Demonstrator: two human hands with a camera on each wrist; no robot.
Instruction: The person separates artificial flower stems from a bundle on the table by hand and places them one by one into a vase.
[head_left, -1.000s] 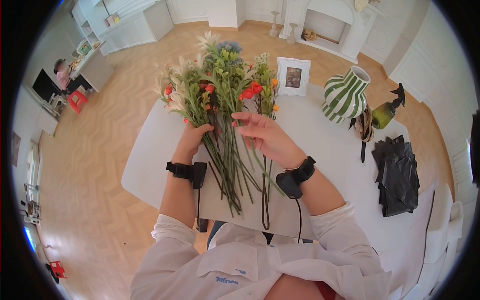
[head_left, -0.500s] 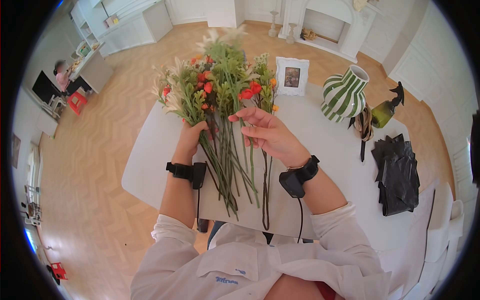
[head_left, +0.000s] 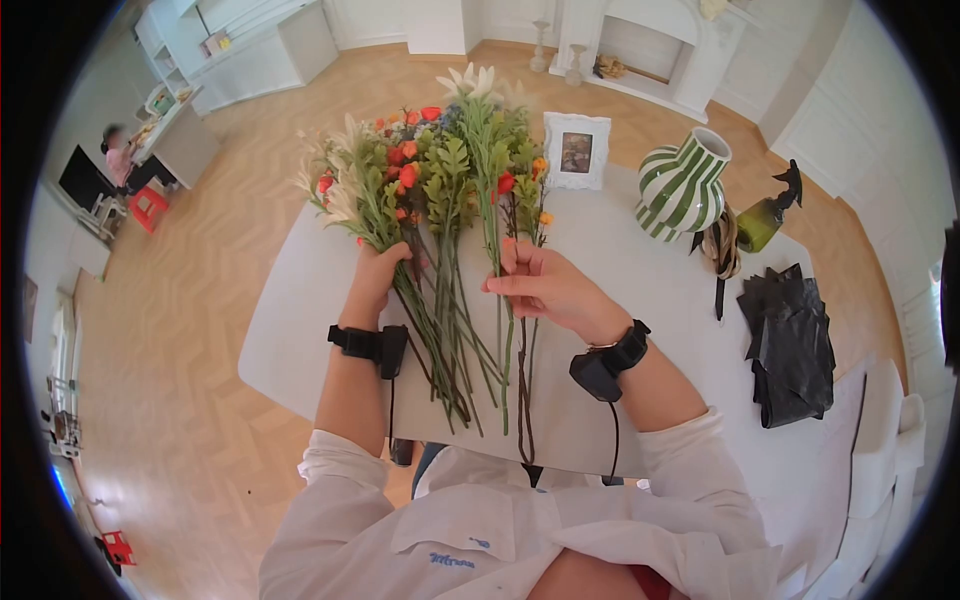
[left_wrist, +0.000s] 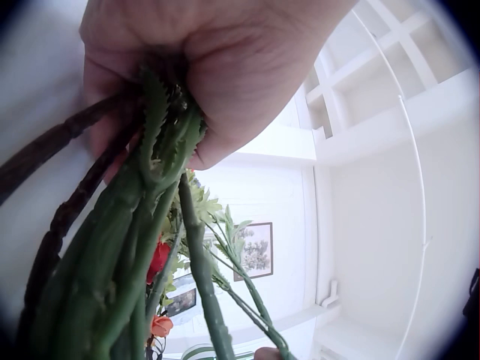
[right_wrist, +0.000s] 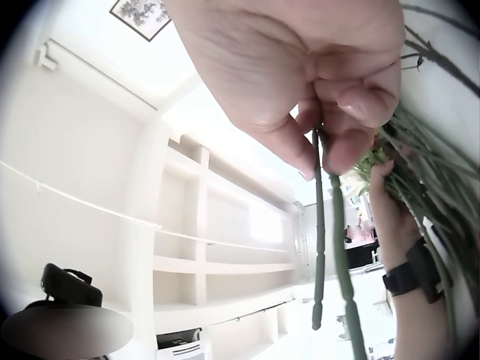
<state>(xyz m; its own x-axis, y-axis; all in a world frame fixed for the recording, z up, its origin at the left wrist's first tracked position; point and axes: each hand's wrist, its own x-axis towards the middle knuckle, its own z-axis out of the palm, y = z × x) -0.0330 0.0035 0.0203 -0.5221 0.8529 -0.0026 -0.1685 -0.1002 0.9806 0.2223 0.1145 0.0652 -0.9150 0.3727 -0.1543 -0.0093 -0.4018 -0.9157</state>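
In the head view my left hand [head_left: 378,275] grips a bunch of artificial flowers [head_left: 345,195] with cream lilies, red blooms and green leaves. The left wrist view shows thick green and brown stems [left_wrist: 112,262] running out of that fist. My right hand [head_left: 555,290] pinches a white lily [head_left: 475,85] by its stem, just right of the bunch. Two thin green stems [right_wrist: 341,240] hang below thumb and fingertips in the right wrist view. Beside them, orange flowers [head_left: 541,168] on dark stems lie on the white table [head_left: 290,330]. Leafy sprays [head_left: 450,180] fill the space between my hands.
A white picture frame [head_left: 577,150] stands at the table's back. To its right are a green-striped vase [head_left: 685,185], rolls of ribbon [head_left: 720,245] and a green spray bottle [head_left: 762,222]. Folded black sheets [head_left: 790,345] lie at the right. Far left, a person [head_left: 120,155] sits at a desk.
My right hand has moved slightly right and down, its fingers closing on the lily stem. The lily has shifted right, away from the bunch. The left hand keeps its grip in about the same place.
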